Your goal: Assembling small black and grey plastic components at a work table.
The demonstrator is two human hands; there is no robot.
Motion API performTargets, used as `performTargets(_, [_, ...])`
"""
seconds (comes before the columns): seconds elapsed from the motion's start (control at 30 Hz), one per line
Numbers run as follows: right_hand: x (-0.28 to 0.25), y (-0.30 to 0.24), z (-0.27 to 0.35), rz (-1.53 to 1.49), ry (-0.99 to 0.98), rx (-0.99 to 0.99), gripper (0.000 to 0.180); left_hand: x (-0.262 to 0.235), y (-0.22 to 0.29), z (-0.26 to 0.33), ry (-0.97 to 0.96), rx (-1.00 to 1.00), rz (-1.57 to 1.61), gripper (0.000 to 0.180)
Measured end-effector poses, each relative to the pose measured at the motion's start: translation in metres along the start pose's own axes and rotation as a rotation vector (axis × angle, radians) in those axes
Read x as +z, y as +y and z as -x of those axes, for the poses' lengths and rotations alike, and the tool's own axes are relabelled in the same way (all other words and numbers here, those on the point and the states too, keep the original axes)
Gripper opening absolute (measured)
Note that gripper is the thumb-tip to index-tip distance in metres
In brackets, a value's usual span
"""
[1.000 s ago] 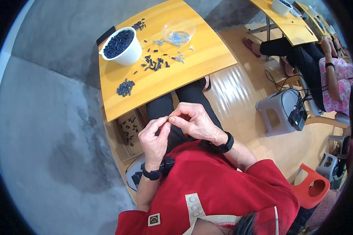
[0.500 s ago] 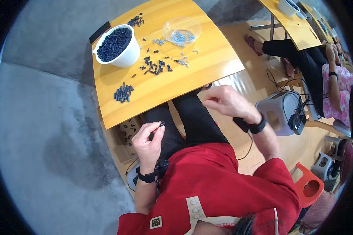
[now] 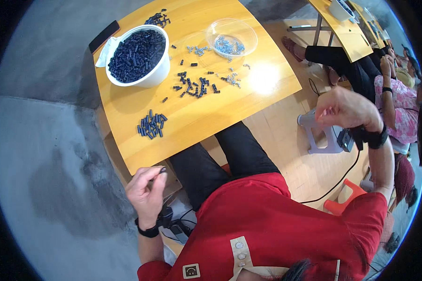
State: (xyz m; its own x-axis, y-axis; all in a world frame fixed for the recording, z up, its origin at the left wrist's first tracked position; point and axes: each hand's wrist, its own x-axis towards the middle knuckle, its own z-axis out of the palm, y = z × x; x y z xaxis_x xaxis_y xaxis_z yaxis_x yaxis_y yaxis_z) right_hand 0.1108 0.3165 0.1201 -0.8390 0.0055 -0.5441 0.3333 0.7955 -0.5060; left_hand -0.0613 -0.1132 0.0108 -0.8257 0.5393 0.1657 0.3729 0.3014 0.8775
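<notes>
Moved wider apart: left hand (image 3: 146,193) pinching black piece (image 3: 162,170); right hand (image 3: 348,108) distant, grip unclear.

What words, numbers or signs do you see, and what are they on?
No words or numbers can be read.
One sign: a smiley face on the square patch on the red shirt.
The white bucket shows no readable writing.
Any marks on the small black pieces are too tiny to tell.

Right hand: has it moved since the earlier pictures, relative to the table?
Yes, to the right. A second ago the right hand met the left hand below the table's near edge; now it shows beyond the right corner.
</notes>
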Motion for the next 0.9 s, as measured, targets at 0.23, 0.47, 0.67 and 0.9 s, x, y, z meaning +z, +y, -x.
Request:
performTargets(0.23, [0.025,-0.051,-0.098,-0.194,0.516,-0.153,0.013,-0.010,-0.013,-0.025,0.113,-0.042,0.140,0.010])
performTargets(0.47, [0.110,-0.050,-0.214,-0.092,1.044,-0.028,0.009,0.065,-0.001,-0.037,0.169,-0.115,0.434,0.016])
performTargets(0.67, [0.113,-0.040,-0.234,-0.015,1.027,0.112,0.016,0.098,-0.002,-0.036,0.160,-0.122,0.490,0.016])
performTargets(0.9, [0.113,-0.032,-0.244,0.052,0.933,0.134,0.017,0.108,0.000,-0.037,0.093,-0.086,0.393,0.014])
